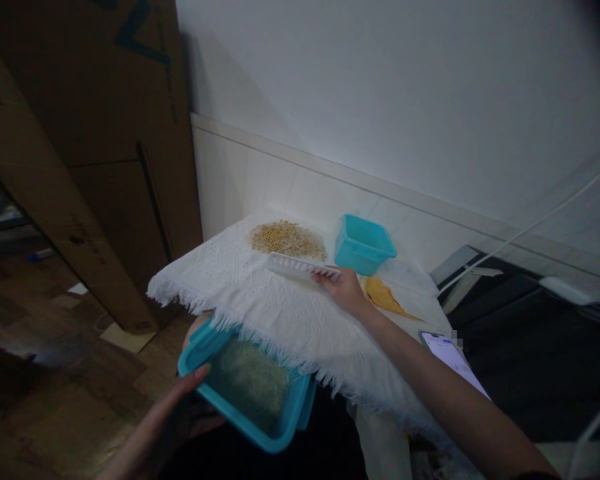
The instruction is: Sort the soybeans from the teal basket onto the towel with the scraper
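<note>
My left hand (pixel 180 393) grips the near rim of a teal plastic container (pixel 250 393) held just below the fringed edge of a white cloth (pixel 260 300) that covers a small table. My right hand (pixel 345 290) reaches over the cloth and holds one end of a white comb-like strip (pixel 300 267). The strip lies just in front of a pile of yellow-brown grains (pixel 287 239) spread on the far part of the cloth.
A second teal container (pixel 363 243) stands on the table at the back right, beside a yellow scrap (pixel 385 297). A lit phone (pixel 453 360) lies at the table's right edge. A big cardboard box (pixel 80 133) leans at the left; white wall behind, cables at right.
</note>
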The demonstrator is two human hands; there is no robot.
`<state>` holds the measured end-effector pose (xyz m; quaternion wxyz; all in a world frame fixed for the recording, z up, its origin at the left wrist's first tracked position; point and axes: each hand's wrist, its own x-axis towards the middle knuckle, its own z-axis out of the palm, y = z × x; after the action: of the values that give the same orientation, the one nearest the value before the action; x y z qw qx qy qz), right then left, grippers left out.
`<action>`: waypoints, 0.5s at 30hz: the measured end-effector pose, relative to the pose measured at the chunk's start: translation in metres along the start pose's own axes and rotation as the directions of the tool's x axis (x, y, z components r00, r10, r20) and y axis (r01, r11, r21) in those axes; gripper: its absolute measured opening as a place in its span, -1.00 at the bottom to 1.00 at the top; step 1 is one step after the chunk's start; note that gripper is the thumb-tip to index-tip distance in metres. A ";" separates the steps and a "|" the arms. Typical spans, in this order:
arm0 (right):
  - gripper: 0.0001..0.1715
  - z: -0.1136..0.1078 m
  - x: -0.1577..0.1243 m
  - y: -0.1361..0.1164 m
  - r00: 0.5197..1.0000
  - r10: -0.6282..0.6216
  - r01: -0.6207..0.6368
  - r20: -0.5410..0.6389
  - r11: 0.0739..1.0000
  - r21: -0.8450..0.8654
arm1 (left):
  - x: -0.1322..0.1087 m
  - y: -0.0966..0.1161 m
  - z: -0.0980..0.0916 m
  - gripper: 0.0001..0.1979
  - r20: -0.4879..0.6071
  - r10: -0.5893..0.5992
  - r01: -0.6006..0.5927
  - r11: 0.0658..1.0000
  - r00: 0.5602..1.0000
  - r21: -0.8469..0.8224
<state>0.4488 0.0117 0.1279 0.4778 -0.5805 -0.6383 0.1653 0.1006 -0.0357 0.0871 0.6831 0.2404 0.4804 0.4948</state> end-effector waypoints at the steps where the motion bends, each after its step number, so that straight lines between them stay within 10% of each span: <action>1: -0.66 0.000 -0.004 -0.002 1.000 -0.006 0.006 0.002 1.000 0.004 | 0.006 0.000 0.002 -0.53 -0.008 0.011 -0.011 1.000 1.000 -0.005; 15: -0.68 -0.001 -0.020 -0.017 1.000 -0.026 0.026 -0.005 0.998 0.056 | -0.037 -0.004 -0.022 -0.51 0.076 -0.194 0.189 0.979 0.978 0.075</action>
<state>0.4375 -0.0109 0.1329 0.4971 -0.5591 -0.6399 0.1757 0.0807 -0.0738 0.0900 0.7384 0.2360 0.4889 0.3999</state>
